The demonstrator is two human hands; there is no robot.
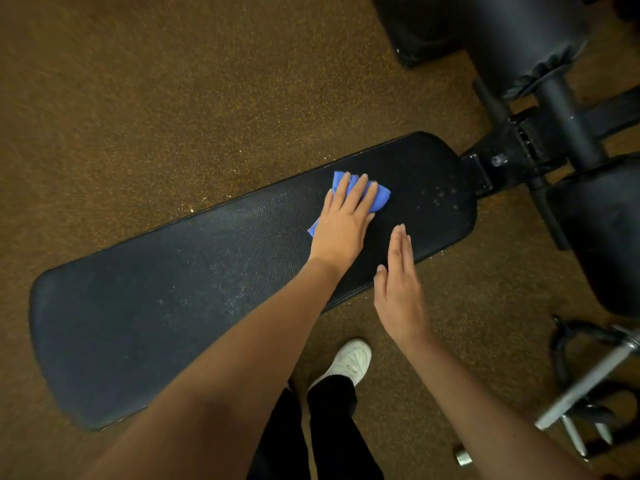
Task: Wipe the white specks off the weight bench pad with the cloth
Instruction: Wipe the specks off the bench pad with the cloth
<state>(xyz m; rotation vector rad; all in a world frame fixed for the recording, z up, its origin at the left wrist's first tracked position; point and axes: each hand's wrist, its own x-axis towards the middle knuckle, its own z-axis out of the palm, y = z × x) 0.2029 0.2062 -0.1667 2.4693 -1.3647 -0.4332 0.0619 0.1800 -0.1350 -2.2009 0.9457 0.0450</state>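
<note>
The long black weight bench pad [173, 282] runs diagonally from lower left to upper right. My left hand [343, 223] lies flat on a folded blue cloth [381, 199], pressing it onto the pad's upper right part. A cluster of faint white specks [443, 197] shows on the pad just right of the cloth, and finer specks scatter across the pad's middle. My right hand [398, 289] hovers flat at the pad's near edge, fingers straight and together, holding nothing.
Brown speckled rubber floor [156, 98] surrounds the bench. The black bench frame and roller pads [554, 116] stand at the upper right. A metal bar with a black handle [588, 375] lies at the lower right. My white shoe [349, 362] stands below the pad.
</note>
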